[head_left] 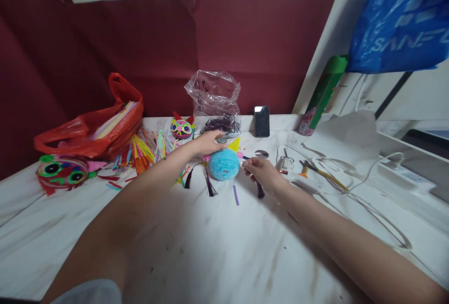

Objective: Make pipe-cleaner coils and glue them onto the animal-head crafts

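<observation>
A round light-blue coil [224, 164] lies on the marble-patterned table, with yellow and pink pieces behind it. Just behind the coil, my left hand [211, 141] is closed around a small greyish thing that I cannot make out. To the coil's right, my right hand [261, 171] pinches what looks like the thin loop of a dark tassel [260, 190], whose fringe shows below the palm. Another dark tassel [211, 188] and one more [188, 180] lie at the coil's front left. A purple strip [236, 195] lies in front.
Behind stand a clear plastic bag [213, 93] of dark tassels and a phone [261, 121]. Two colourful animal faces [63, 171], pipe-cleaner pieces [140, 154] and a red bag [115, 128] are left. Right are a glue gun [285, 163], pliers [326, 174], cables and a green can [324, 93].
</observation>
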The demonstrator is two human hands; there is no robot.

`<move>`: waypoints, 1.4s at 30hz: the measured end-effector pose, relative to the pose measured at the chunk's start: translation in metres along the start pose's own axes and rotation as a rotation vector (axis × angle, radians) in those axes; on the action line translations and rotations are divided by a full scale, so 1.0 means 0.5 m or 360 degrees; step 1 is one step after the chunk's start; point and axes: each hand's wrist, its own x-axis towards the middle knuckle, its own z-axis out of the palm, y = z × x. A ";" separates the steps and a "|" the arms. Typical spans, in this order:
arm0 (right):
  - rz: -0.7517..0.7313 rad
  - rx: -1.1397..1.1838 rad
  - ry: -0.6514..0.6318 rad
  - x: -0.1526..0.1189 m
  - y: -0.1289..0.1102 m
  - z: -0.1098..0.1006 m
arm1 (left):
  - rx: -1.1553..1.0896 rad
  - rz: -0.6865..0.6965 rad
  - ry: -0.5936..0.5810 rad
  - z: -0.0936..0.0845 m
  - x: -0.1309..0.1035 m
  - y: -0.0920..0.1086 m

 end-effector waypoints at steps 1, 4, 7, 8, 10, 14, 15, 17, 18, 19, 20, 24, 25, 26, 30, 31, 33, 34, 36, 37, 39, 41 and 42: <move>0.0011 0.0008 0.0011 0.002 0.000 0.002 | 0.0033 0.0000 -0.0011 -0.003 0.007 0.002; 0.0041 0.0037 0.0039 0.004 -0.001 0.006 | 0.0215 0.0067 -0.0263 -0.022 0.022 0.011; 0.0053 0.0068 0.0079 0.003 -0.001 0.007 | 0.0441 0.0119 -0.0595 -0.032 0.024 0.012; 0.0054 0.0080 0.0095 0.003 0.000 0.007 | 0.0480 0.0121 -0.0649 -0.030 0.021 0.011; 0.0051 0.0109 0.0128 0.004 0.001 0.008 | 0.0520 0.0118 -0.0658 -0.017 0.012 0.010; 0.0027 0.0186 0.0168 0.009 0.003 0.010 | 0.0746 0.0068 -0.0467 0.017 -0.014 0.015; 0.0020 0.0205 0.0173 0.010 0.004 0.011 | 0.0804 0.0076 -0.0413 0.024 -0.020 0.016; 0.0015 0.0238 0.0177 0.012 0.005 0.012 | 0.0876 0.0132 -0.0318 0.036 -0.031 0.018; 0.0015 0.0252 0.0175 0.013 0.005 0.013 | 0.0893 0.0163 -0.0277 0.040 -0.036 0.018; 0.0016 0.0266 0.0172 0.013 0.006 0.013 | 0.0900 0.0188 -0.0246 0.043 -0.040 0.018; 0.0016 0.0280 0.0165 0.013 0.006 0.013 | 0.0904 0.0203 -0.0226 0.045 -0.044 0.018; 0.0011 0.0330 0.0127 0.013 0.005 0.015 | 0.0925 0.0209 -0.0207 0.050 -0.056 0.021; 0.0010 0.0339 0.0122 0.013 0.004 0.015 | 0.0937 0.0211 -0.0199 0.050 -0.058 0.022; 0.0009 0.0346 0.0121 0.014 0.004 0.015 | 0.0945 0.0219 -0.0193 0.051 -0.059 0.023; 0.0008 0.0347 0.0124 0.015 0.006 0.014 | 0.0967 0.0227 -0.0190 0.053 -0.063 0.025; 0.0009 0.0343 0.0123 0.015 0.006 0.013 | 0.0968 0.0223 -0.0191 0.053 -0.064 0.025; 0.0014 0.0333 0.0123 0.016 0.007 0.012 | 0.0967 0.0222 -0.0199 0.054 -0.064 0.024; 0.0016 0.0329 0.0123 0.017 0.007 0.011 | 0.0963 0.0226 -0.0206 0.054 -0.064 0.023; 0.0018 0.0324 0.0121 0.018 0.008 0.011 | 0.0958 0.0235 -0.0219 0.055 -0.064 0.022; 0.0018 0.0322 0.0120 0.018 0.008 0.011 | 0.0959 0.0239 -0.0218 0.055 -0.064 0.021; 0.0020 0.0318 0.0120 0.019 0.010 0.010 | 0.0962 0.0249 -0.0213 0.055 -0.064 0.022; 0.0025 0.0316 0.0119 0.020 0.011 0.010 | 0.0965 0.0256 -0.0205 0.056 -0.065 0.023; 0.0028 0.0317 0.0118 0.021 0.012 0.010 | 0.0965 0.0259 -0.0198 0.056 -0.066 0.024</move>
